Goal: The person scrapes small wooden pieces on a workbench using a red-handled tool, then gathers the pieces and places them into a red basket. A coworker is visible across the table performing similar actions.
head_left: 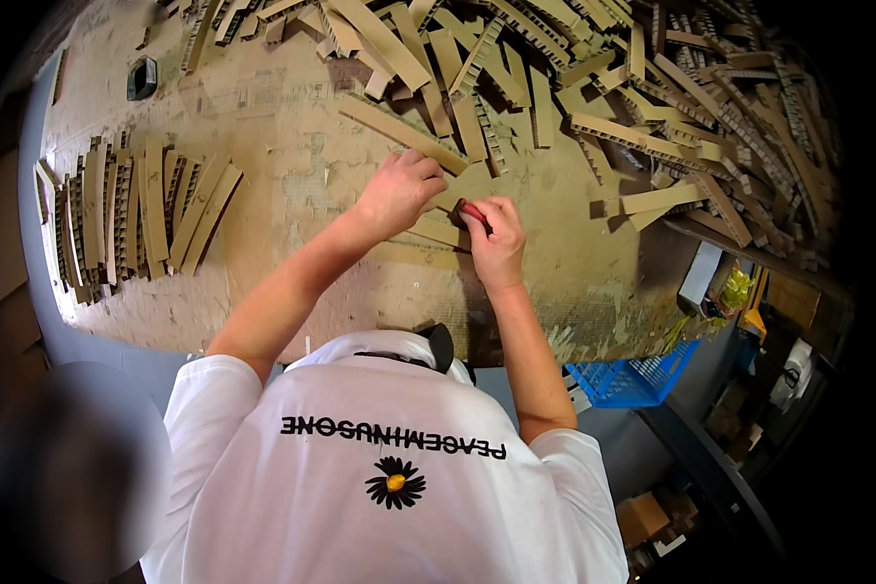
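My left hand (404, 193) is over the middle of the table, its fingers curled and drawn together. Whatever those fingers hold, if anything, is hidden. Just beyond them lies a long cardboard strip (399, 133), slanting down to the right. My right hand (497, 251) is closed around a small red-handled tool (472, 211) with a dark end pointing toward the left hand; its exact kind does not show. Another cardboard strip (438, 233) lies below and between the two hands, its right end reaching the right hand.
A large heap of honeycomb-edged cardboard strips (652, 141) covers the far and right side. At the left stands a row of strips (127, 209) set side by side. A dark hollow block (142, 78) sits beyond it. A blue plastic crate (642, 380) is below the table's right edge.
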Demonstrator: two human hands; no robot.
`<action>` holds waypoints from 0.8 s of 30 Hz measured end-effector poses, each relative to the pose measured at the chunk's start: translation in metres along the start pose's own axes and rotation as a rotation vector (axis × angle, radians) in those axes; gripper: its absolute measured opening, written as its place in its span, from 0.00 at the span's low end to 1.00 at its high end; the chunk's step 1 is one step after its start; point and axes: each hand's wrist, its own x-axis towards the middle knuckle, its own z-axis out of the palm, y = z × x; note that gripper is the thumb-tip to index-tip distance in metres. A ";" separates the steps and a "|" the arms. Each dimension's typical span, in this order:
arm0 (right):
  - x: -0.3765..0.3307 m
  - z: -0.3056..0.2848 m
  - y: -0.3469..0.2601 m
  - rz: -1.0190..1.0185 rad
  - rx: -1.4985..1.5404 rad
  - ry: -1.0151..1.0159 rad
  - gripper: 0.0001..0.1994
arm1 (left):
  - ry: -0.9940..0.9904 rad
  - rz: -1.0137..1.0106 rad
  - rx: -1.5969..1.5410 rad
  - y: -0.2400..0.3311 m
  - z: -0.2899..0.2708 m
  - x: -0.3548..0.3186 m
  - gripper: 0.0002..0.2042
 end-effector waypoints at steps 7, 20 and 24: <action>-0.002 0.003 0.004 -0.047 -0.114 0.017 0.07 | 0.016 -0.006 0.008 -0.001 0.001 -0.004 0.16; -0.002 0.012 0.003 -0.092 -0.106 0.038 0.04 | 0.028 -0.011 -0.079 0.000 -0.006 -0.008 0.16; -0.008 0.010 0.012 -0.075 -0.191 0.084 0.04 | -0.005 0.019 -0.050 0.002 -0.003 0.001 0.17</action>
